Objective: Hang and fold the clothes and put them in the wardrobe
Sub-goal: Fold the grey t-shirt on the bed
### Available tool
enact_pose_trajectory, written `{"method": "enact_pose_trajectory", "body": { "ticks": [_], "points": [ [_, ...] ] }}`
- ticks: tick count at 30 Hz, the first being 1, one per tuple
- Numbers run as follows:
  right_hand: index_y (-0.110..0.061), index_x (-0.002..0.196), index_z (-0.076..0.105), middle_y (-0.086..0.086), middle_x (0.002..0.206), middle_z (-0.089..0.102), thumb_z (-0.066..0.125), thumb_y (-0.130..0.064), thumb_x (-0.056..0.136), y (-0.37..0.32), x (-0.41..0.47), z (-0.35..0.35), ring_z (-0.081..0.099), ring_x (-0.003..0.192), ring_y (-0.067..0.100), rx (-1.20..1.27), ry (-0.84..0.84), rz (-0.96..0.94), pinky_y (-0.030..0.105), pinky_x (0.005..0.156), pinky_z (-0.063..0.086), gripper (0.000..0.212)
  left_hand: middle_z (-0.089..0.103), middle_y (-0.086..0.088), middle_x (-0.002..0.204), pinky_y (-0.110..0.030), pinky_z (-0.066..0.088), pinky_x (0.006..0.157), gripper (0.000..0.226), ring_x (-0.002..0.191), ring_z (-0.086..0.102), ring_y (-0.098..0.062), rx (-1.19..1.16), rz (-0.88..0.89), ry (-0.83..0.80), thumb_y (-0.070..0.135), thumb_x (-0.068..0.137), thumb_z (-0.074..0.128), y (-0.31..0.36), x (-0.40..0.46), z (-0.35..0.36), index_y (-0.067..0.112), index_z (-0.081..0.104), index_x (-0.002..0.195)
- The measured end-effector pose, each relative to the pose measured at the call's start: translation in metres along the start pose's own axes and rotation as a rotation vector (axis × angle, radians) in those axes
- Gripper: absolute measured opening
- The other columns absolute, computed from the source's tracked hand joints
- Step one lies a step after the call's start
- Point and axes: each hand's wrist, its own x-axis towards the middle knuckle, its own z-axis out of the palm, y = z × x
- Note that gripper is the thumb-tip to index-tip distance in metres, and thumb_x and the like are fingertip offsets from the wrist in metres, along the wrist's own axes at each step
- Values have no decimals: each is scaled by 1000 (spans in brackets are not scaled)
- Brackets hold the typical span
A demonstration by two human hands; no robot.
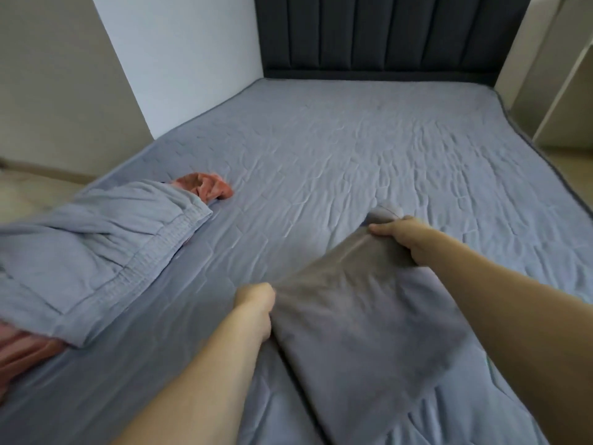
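A grey garment lies flat on the bed in front of me, partly folded. My left hand grips its near left corner in curled fingers. My right hand grips its far edge, and a bit of the cloth sticks out beyond the fingers. To the left lies a pair of light blue trousers with an elastic waistband. A pink-orange garment peeks out behind the trousers, and more pink cloth shows under them at the left edge.
A blue-grey quilted sheet covers the bed. A dark padded headboard stands at the far end. A white wall panel borders the bed's left side. White furniture and floor lie beyond the right edge.
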Motion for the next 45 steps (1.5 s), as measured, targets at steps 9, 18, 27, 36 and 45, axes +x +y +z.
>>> {"method": "enact_pose_trajectory", "body": {
  "ticks": [9, 18, 27, 36, 45],
  "points": [
    [-15, 109, 64, 5, 107, 67, 88, -26, 65, -352, -212, -20, 62, 101, 23, 78, -192, -191, 38, 95, 49, 51, 67, -22, 109, -36, 44, 80, 15, 104, 61, -37, 362, 590, 305, 8, 95, 53, 308, -248, -207, 1, 64, 102],
    [-16, 111, 67, 1, 109, 70, 74, -40, 80, -706, -466, 56, 63, 102, 17, 321, -564, -474, 26, 76, 49, 39, 60, -2, 104, -31, 41, 76, 13, 92, 55, -23, 418, 869, 689, 18, 98, 50, 582, -497, -492, 14, 59, 107],
    [-21, 98, 65, -8, 89, 65, 71, -38, 85, -851, -613, 259, 58, 81, 7, 547, -471, -742, 22, 69, 45, 22, 55, 12, 90, -25, 38, 62, 10, 76, 53, -7, 108, 1005, 921, 25, 102, 43, 666, -562, -737, 30, 52, 103],
    [-17, 81, 58, -4, 77, 62, 64, -45, 89, -913, -641, 506, 56, 70, 10, 584, -461, -784, 24, 66, 41, 29, 59, -8, 114, -37, 49, 89, 20, 100, 58, -30, 101, 904, 1149, 20, 101, 43, 688, -484, -930, 19, 56, 115],
    [-12, 108, 57, 4, 95, 53, 58, -46, 92, -1021, -646, 770, 49, 91, 22, 476, -635, -578, 30, 82, 36, 37, 56, -6, 100, -27, 39, 65, 18, 82, 52, -20, 155, 762, 1310, 12, 98, 42, 760, -382, -1136, 13, 58, 107]
  ]
}}
